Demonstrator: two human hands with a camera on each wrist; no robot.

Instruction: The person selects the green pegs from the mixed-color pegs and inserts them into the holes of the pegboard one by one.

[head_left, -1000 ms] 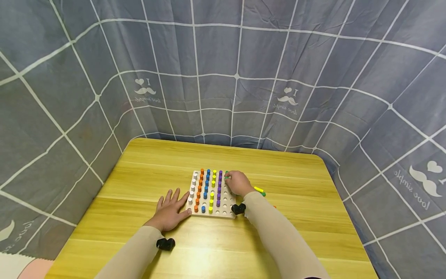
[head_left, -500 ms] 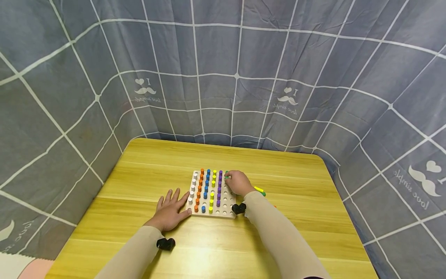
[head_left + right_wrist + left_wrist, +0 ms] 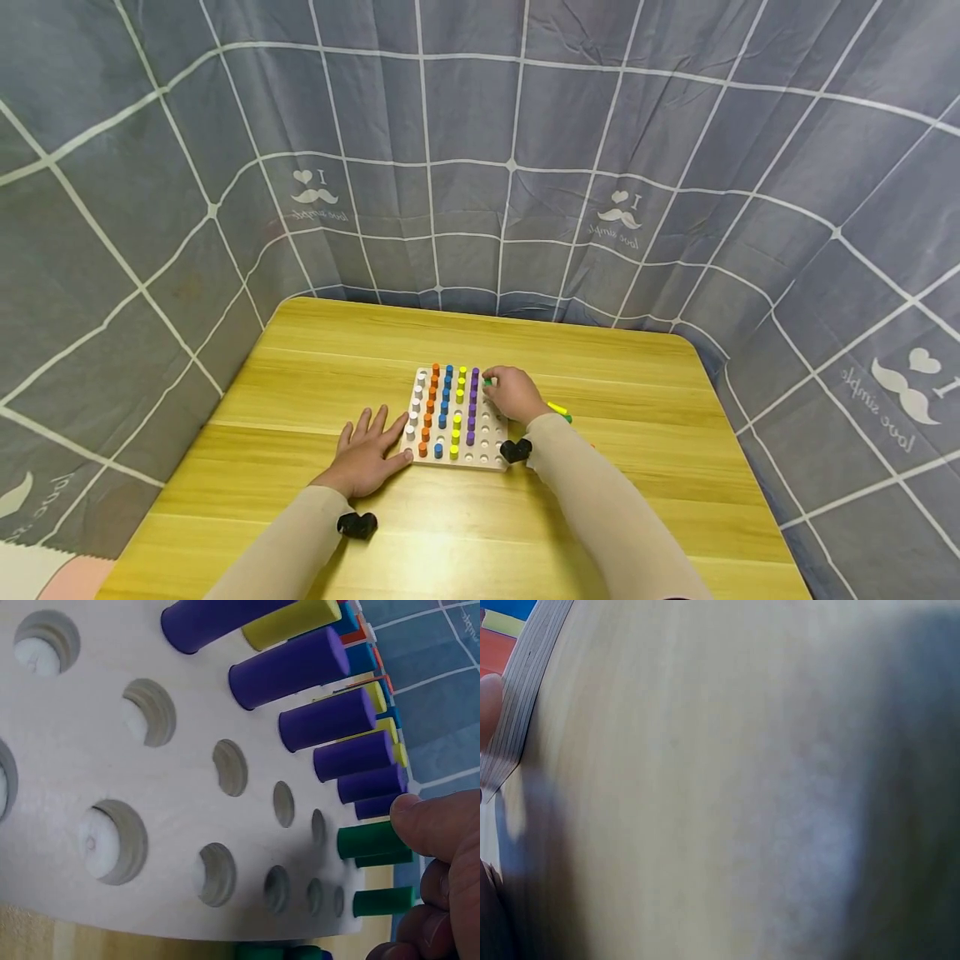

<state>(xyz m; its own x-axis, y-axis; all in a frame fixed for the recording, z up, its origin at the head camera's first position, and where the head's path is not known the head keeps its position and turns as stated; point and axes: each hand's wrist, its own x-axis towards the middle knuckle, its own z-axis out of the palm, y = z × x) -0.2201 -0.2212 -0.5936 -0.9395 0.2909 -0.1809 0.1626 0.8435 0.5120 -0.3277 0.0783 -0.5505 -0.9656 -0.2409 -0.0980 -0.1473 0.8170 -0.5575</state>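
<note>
A white wooden peg board [image 3: 480, 457] lies in the middle of the table, with rows of white, orange, blue, yellow and purple pegs standing in it. My right hand [image 3: 501, 388] is over the board's far right corner, its thumb and curled fingers on a green peg [image 3: 487, 382]. In the right wrist view the thumb [image 3: 431, 821] presses the tip of that green peg [image 3: 367, 840], which stands in a hole beside two more green pegs. My left hand [image 3: 367, 450] lies flat on the table, its fingers touching the board's left edge [image 3: 517, 712].
Loose pegs lie on the wooden table [image 3: 615, 367] right of my right hand: a yellow one [image 3: 557, 407], a green one [image 3: 567, 417] and an orange one [image 3: 592, 445]. Several holes [image 3: 229, 766] on the board's right side are empty. A grey checked cloth [image 3: 510, 167] walls in the table.
</note>
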